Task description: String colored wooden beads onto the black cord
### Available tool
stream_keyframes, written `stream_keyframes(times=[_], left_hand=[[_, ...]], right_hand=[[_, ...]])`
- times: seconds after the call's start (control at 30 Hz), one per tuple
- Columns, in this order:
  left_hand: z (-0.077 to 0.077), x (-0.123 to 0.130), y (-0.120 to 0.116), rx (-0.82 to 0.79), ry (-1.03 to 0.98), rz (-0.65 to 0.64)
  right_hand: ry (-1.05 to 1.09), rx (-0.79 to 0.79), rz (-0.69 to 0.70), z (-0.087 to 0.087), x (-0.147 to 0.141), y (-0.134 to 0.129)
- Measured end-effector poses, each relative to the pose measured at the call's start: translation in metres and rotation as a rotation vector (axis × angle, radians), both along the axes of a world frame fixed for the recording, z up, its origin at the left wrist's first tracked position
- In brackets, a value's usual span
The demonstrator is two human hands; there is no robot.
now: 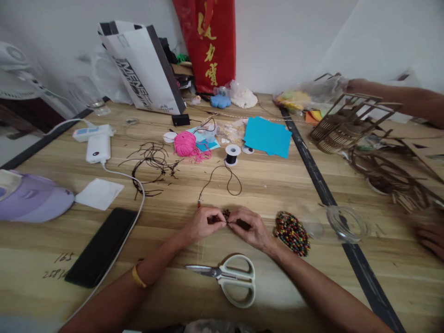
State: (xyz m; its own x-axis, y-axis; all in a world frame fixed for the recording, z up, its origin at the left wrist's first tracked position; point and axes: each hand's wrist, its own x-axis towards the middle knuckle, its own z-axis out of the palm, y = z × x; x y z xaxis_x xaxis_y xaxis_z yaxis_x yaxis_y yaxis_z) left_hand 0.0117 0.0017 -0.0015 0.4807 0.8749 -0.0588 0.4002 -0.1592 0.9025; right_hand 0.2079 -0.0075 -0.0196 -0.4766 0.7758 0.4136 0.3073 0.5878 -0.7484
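My left hand (207, 224) and my right hand (250, 227) meet over the table, fingertips pinched together on what looks like thin black cord; the exact spot is tiny and partly hidden by the fingers. Small dark beads (226, 213) show just behind the fingertips. A black cord (212, 175) loops from the white spool of black cord (231, 155) down to a few beads (199, 203) beside my left hand. Right of my right hand lies a coil of multicoloured bead strings (293, 233). Cream-handled scissors (225, 276) rest in front of me, slightly spread.
Cut black cords (152, 162), pink yarn (185, 144) and blue sheets (268, 138) lie behind. A phone (101, 246) and white cable (138, 203) are left. Clear rings (348, 224) sit right. Another person's arm (391, 95) reaches near a bamboo frame (342, 132).
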Motion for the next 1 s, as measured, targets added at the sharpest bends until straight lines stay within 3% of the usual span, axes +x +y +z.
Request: stream_keyframes(times=[0.43, 0.77, 1.0], left_hand=[[-0.0037, -0.0007, 0.0009, 0.010, 0.008, -0.013], [-0.0045, -0.0002, 0.0023, -0.029, -0.009, -0.017], [0.0005, -0.0035, 0.0043, 0.076, -0.004, -0.090]], right_hand=[[0.052, -0.029, -0.006, -0.0016, 0.0011, -0.0013], [0.026, -0.033, 0.064, 0.0042, 0.0005, -0.0004], [0.031, -0.030, 0.051, 0.0039, 0.0007, -0.0006]])
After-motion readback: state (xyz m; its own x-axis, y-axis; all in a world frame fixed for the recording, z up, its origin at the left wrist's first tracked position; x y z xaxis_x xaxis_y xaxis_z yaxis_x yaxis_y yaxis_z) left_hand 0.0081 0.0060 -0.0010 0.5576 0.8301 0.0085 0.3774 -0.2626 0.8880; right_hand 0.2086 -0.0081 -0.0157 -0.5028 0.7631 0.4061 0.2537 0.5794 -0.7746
